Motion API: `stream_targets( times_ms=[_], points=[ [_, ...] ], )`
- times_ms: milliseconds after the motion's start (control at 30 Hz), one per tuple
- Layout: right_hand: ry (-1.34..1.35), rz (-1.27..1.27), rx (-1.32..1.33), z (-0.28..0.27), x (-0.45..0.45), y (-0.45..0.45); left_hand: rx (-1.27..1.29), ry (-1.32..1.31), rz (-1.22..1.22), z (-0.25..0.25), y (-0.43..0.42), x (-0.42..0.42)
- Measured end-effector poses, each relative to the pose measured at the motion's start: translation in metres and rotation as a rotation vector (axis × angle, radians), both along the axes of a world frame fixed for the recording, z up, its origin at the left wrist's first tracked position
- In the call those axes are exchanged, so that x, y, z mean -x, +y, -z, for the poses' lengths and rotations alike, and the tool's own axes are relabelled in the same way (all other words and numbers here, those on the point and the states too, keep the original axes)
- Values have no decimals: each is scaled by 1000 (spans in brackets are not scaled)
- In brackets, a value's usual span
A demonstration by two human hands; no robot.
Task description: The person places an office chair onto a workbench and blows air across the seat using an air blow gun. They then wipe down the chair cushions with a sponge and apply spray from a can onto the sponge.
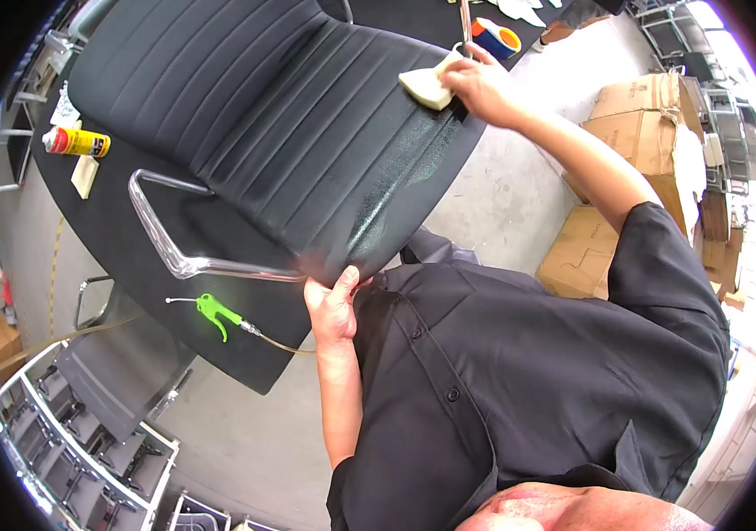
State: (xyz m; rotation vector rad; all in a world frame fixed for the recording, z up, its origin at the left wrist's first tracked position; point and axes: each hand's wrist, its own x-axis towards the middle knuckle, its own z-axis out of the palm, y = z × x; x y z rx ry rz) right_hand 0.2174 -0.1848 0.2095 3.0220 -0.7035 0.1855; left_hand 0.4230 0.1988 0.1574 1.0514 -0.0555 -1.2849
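Note:
A black ribbed chair (281, 133) with chrome armrests (165, 239) lies on a black-topped table (245, 354). My right hand (489, 88) grips a pale yellow sponge (429, 88) against the seat's far front corner. A wet, shiny streak (387, 199) runs along the seat's front edge. At the near corner of the seat, my left hand (334, 305) holds the chair edge, thumb on top and the other fingers mostly hidden. A green air blow gun (217, 314) with a hose lies left of my left hand.
A yellow spray can (81, 142) and a pale block (84, 177) are at the table's left edge. An orange and blue tape roll (495, 39) is beyond my right hand. Cardboard boxes (635, 133) stand on the right, a grey mesh chair (121, 363) at lower left.

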Motion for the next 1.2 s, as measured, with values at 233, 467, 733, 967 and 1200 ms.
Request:
stream_targets(
  times_ms=[233, 467, 733, 967, 1200],
  points=[
    [-127, -280, -356, 22, -89, 147, 12, -27, 36, -8, -3, -1],
    [27, -50, -69, 5, -41, 59, 40, -4, 49, -7, 2, -3],
    [-200, -309, -364, 24, -91, 141, 30, -38, 19, -2, -1, 1],
    [-119, -378, -280, 22, -85, 137, -12, -6, 12, -1, 0, -1],
    [96, 46, -62, -6, -14, 43, 51, 38, 35, 2, 0, -3]
  ],
)
